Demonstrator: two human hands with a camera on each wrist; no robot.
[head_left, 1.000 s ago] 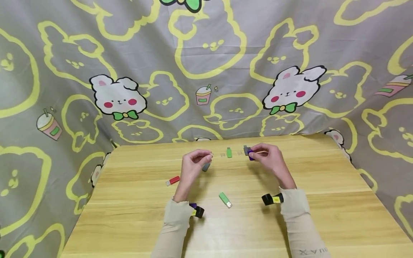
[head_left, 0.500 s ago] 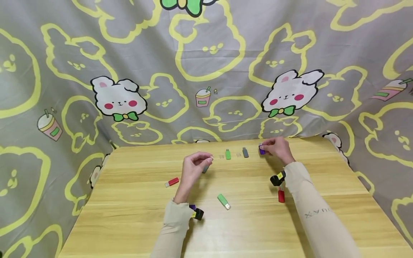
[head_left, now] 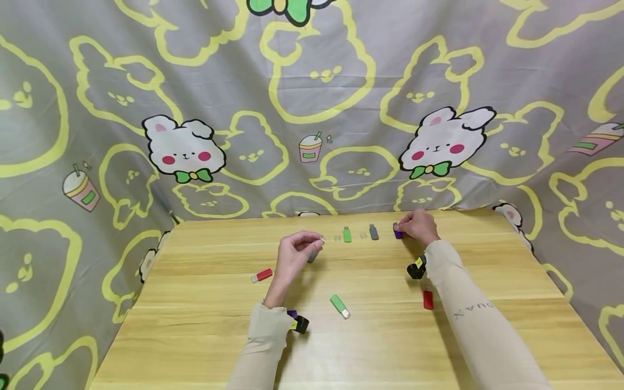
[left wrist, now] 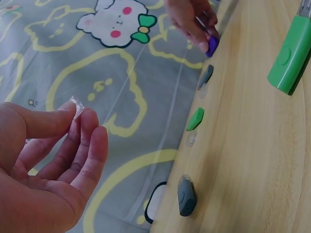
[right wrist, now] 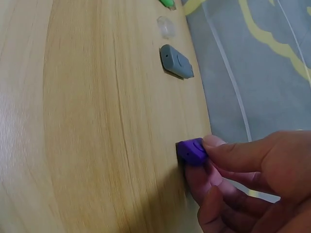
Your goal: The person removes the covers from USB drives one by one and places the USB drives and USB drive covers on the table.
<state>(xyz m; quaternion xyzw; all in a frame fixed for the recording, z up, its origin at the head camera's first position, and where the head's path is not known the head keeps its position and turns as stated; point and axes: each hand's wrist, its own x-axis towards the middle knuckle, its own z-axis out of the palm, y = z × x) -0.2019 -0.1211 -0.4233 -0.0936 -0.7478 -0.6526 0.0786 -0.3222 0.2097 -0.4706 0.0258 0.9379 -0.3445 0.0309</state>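
My right hand (head_left: 420, 225) pinches a purple USB stick (right wrist: 192, 152) between thumb and fingers, low at the table's back edge. To its left, a grey USB stick (head_left: 374, 232) and a green USB stick (head_left: 348, 234) lie in a row, with small clear plastic pieces (head_left: 363, 235) between them. My left hand (head_left: 296, 252) is raised over the table and pinches a small clear piece (left wrist: 77, 107) with thumb and fingertips. Another grey USB stick (left wrist: 186, 196) lies beyond that hand, partly hidden by it in the head view.
A red USB stick (head_left: 263, 275) lies left of my left hand, and a green one (head_left: 339, 306) lies mid-table. Another red one (head_left: 428, 299) sits beside my right sleeve. Something purple (head_left: 292, 313) shows beside the left wrist camera. A patterned curtain (head_left: 341, 108) hangs behind the table.
My right hand has carried the purple USB stick rightward, past the grey one, and lowered it to the table. The red stick near the right sleeve came into view. My left hand stays nearly still.
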